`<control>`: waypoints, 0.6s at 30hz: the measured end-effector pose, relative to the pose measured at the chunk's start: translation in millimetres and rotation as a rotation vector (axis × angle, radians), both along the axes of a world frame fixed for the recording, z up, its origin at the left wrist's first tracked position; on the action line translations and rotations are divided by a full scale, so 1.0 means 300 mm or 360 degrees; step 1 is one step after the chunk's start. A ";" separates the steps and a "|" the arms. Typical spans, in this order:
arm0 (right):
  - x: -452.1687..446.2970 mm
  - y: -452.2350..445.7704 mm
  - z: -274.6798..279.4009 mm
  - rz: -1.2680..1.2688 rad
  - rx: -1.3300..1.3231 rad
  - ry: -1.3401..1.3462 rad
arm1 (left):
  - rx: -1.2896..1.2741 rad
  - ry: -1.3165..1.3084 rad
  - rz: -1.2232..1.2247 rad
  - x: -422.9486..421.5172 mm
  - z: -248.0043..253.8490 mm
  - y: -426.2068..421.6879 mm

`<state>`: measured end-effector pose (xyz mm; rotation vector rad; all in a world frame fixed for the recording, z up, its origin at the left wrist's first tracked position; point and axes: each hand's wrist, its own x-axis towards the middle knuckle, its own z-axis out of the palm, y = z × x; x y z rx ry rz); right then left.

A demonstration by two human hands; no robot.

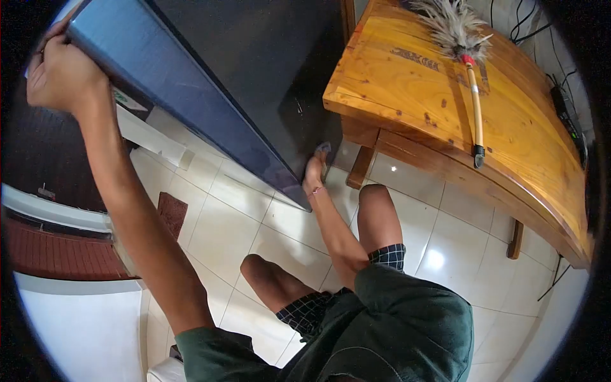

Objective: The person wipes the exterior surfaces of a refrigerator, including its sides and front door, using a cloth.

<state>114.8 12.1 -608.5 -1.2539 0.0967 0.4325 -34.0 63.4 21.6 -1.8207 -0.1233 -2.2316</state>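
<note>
Gripping the panel (162, 67) at its upper end on the left, our left hand (67, 73) has its fingers hooked around the corner. We see the panel standing upright and tilted across the view, its blue narrow edge toward us and its dark broad side to the right; its lower end sits close above the floor (245, 219). Our right hand (313, 173) is down beside that lower end, grasping a greyish cloth (324, 147) at the fingertips, near the dark side. Whether the cloth touches that side, we cannot tell.

Handling, by our judgement: the panel looks stiff, smooth and rather heavy, somewhat slippery on its glossy edge. We would take hold at the upper corner, fingers wrapped behind, for steadiness. The cloth looks light, soft and limp, not fragile; best bunched in the fingers, with a flat part left free.

Surroundings: to the right we record a wooden table (407, 105) bearing a feather duster (475, 105), feathers far, handle end near. To the left a red mat (170, 214) lies on the floor.
</note>
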 end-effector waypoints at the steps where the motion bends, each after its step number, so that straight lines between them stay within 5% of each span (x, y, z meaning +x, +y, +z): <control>1: 0.003 -0.062 0.204 0.0184 0.0105 -0.0098 | -0.0060 -0.0064 -0.0106 0.036 -0.016 -0.042; 6: -0.123 -0.173 0.988 0.0278 0.0196 -0.1029 | -0.0251 -0.0100 -0.0286 0.048 -0.024 -0.066; 9: -0.200 -0.274 1.249 0.0220 0.0287 -0.1683 | -0.0285 -0.0129 -0.0314 0.066 -0.033 -0.085; 13: -0.220 -0.330 1.181 0.0373 0.0428 -0.1839 | -0.0338 -0.0165 -0.0558 0.086 -0.040 -0.098; 18: -0.333 -0.378 0.694 0.0386 0.0308 -0.1855 | -0.0337 -0.0109 -0.0464 0.067 -0.038 -0.067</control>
